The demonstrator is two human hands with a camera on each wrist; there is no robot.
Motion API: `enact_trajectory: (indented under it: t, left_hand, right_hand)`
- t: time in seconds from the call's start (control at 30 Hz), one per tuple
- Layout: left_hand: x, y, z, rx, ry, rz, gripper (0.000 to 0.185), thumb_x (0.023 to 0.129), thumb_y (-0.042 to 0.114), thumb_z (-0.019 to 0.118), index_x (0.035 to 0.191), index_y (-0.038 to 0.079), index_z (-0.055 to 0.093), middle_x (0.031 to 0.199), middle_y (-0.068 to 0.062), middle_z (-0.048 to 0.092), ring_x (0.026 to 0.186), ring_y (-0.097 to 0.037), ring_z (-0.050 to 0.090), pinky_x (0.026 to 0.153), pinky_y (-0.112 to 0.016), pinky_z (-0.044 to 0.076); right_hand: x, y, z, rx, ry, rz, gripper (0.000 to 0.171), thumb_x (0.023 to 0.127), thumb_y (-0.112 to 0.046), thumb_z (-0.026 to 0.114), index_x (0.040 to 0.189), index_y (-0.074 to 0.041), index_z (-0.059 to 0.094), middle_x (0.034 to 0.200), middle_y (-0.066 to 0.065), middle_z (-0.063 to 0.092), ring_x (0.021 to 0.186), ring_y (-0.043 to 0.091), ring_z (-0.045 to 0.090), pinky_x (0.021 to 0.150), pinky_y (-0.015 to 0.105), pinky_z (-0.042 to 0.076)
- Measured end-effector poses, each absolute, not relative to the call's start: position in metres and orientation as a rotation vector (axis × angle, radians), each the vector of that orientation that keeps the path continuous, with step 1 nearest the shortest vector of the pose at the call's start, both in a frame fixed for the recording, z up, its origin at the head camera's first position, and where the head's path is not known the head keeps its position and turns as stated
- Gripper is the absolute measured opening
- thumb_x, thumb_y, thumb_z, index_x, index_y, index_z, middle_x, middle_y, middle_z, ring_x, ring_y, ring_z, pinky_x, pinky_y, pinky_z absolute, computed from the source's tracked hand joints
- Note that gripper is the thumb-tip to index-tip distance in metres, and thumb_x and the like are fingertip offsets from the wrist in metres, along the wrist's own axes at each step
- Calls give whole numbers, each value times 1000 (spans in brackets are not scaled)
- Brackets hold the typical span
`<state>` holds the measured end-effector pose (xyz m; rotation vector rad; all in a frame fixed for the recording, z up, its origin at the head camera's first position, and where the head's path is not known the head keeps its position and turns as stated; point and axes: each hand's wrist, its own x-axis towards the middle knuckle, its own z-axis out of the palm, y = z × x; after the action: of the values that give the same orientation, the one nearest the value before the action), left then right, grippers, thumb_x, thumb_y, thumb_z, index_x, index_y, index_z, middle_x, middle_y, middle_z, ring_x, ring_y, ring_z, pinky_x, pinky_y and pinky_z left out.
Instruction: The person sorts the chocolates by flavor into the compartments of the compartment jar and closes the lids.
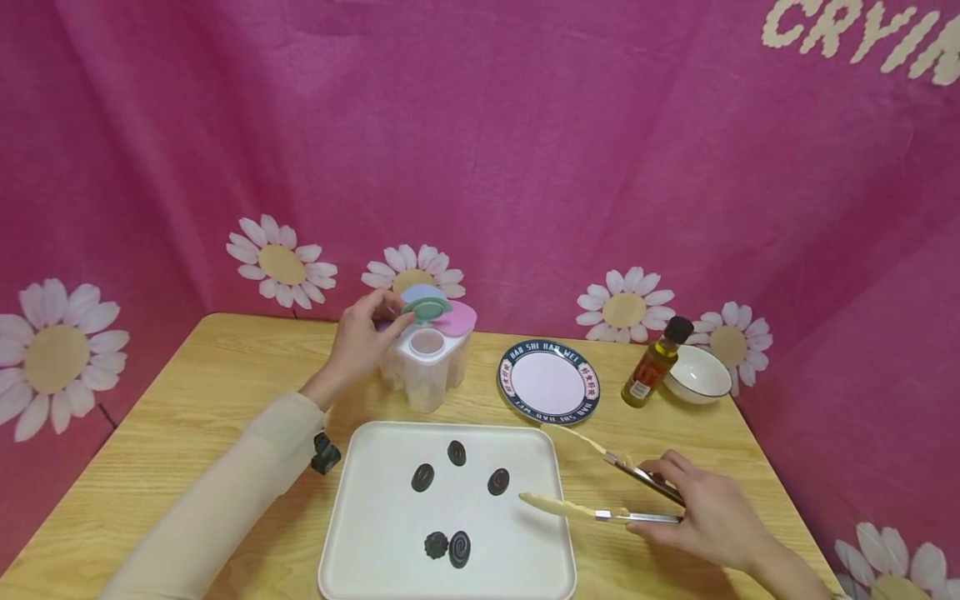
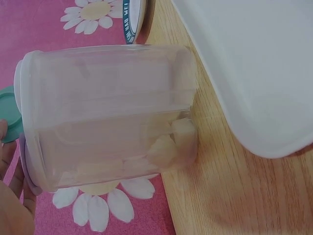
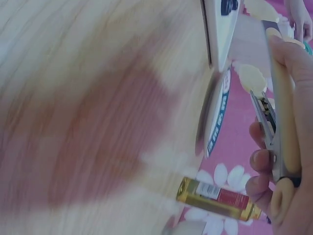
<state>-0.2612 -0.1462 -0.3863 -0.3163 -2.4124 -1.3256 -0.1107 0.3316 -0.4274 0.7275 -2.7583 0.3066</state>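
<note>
My left hand (image 1: 362, 335) pinches the edge of a raised green flip lid (image 1: 428, 310). The lid belongs to a clear storage container (image 1: 426, 379) with purple, blue and pink lids beside it. Beneath the green lid, a round opening shows. Pale chunks (image 2: 164, 149) lie at the container's bottom in the left wrist view. My right hand (image 1: 712, 508) grips a pair of tongs (image 1: 562, 507) with cream tips, spread apart at the right side of the white tray (image 1: 382, 571). Several dark chocolates (image 1: 460, 548) lie on that tray; nothing is between the tong tips.
Behind the tray lies a plate (image 1: 551, 382) with a dark blue lettered rim. To its right stand an oil bottle (image 1: 649, 373) with a black cap and a white bowl (image 1: 699, 375). A pink flowered cloth (image 1: 510, 167) hangs behind the wooden table (image 1: 247, 358).
</note>
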Motion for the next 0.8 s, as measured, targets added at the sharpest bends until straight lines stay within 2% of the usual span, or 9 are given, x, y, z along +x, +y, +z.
enact_trajectory:
  t: [0.1,0.3,0.4,0.6,0.8]
  left_hand:
    - [-261,-146,-386,-317,-2420,-1330,23,99,16,75,117,6,65,111,-16,71,98,-28,67,89,-30,59]
    - [-260,-146,-387,-322,-2409,-1333,22,99,17,75,115,6,66,108,-15,71,94,-26,65,82,-17,53]
    - [-261,-147,-387,-323,-2403,-1334,22,99,16,75,115,6,66,107,-15,71,93,-27,65,81,-15,52]
    - [-262,-147,-387,-319,-2411,-1341,22,99,17,75,115,6,66,108,-14,71,95,-26,66,82,-14,51]
    - [-263,-147,-388,-328,-2392,-1355,21,98,16,76,114,5,66,107,-15,72,93,-26,66,80,-11,49]
  right_hand:
    - [-110,324,-430,719,-2821,299,58,69,-66,90,107,-29,69,85,-19,56,65,-7,42,55,18,36]
    - [-113,312,-435,744,-2908,317,51,75,-69,85,105,-31,70,86,-20,59,69,-9,44,59,18,40]
    - [-116,307,-436,763,-2951,328,51,78,-72,81,106,-30,71,87,-19,60,69,-9,45,59,18,39]
    - [-120,300,-438,797,-2968,366,48,80,-72,79,104,-31,71,90,-20,65,70,-9,49,59,18,40]
    - [-123,293,-439,798,-3031,392,46,82,-70,79,104,-30,72,91,-19,66,69,-8,47,60,18,40]
